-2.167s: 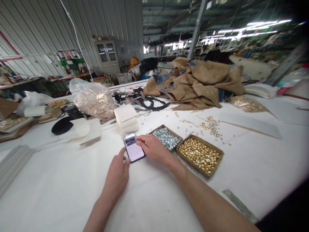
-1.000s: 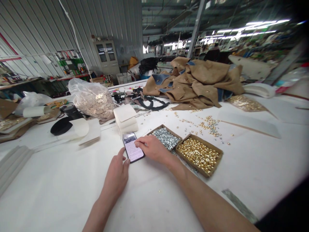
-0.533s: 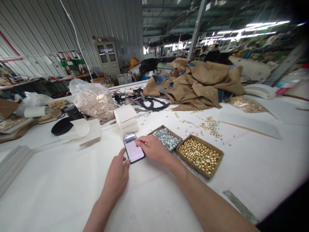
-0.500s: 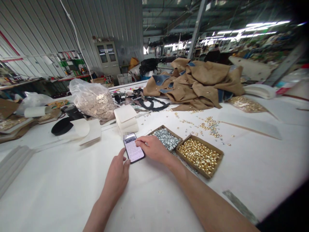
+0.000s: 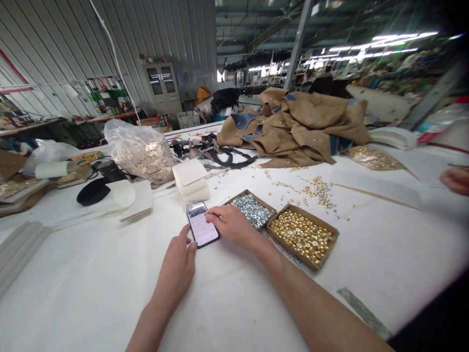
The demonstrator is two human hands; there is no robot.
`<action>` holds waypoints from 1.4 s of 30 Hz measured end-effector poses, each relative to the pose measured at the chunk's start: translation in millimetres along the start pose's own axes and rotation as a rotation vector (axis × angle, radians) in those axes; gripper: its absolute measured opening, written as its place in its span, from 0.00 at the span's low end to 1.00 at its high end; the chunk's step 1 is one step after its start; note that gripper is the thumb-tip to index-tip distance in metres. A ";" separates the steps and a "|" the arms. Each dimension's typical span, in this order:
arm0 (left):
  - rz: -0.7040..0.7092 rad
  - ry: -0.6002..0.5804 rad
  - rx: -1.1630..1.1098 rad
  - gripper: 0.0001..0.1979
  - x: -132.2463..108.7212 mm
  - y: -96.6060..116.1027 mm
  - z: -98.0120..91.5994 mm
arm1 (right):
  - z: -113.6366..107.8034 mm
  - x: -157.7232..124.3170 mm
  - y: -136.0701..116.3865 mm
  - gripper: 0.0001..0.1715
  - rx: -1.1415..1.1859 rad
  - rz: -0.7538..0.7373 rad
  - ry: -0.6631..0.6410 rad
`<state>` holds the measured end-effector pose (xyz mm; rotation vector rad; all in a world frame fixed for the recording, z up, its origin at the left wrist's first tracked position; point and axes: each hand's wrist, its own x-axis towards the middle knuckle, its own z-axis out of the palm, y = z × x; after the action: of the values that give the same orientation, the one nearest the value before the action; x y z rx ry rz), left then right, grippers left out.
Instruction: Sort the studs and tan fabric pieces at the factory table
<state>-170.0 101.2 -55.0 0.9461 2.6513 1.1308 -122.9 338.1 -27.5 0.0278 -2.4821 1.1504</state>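
A smartphone (image 5: 202, 226) with a lit screen of text lies on the white tabletop. My left hand (image 5: 179, 259) grips its lower left edge between the thumb and the fingers. Over the screen's right side is my right hand (image 5: 230, 224), its fingers curled together and their tips touching the glass; it holds nothing that I can see. Just right of that hand, a shallow box of silver metal fasteners (image 5: 252, 210) adjoins a box of gold fasteners (image 5: 302, 235).
Brown fabric pieces (image 5: 296, 127) are heaped at the back, with loose gold fasteners (image 5: 318, 190) scattered before them. A plastic bag of beige pieces (image 5: 142, 151) and a white roll (image 5: 191, 178) stand left of centre. Another person's hand (image 5: 456, 181) shows at the right edge.
Another person's hand has come into view at the right edge. My two hands and the phone have hardly moved.
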 end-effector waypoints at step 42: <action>-0.006 0.008 0.003 0.26 -0.8 0.6 0.7 | 2.4 0.6 0.3 0.10 0.088 0.012 0.018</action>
<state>-168.8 101.5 -55.2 0.9357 2.6615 1.1315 -124.3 336.6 -28.8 0.0280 -2.4177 1.2591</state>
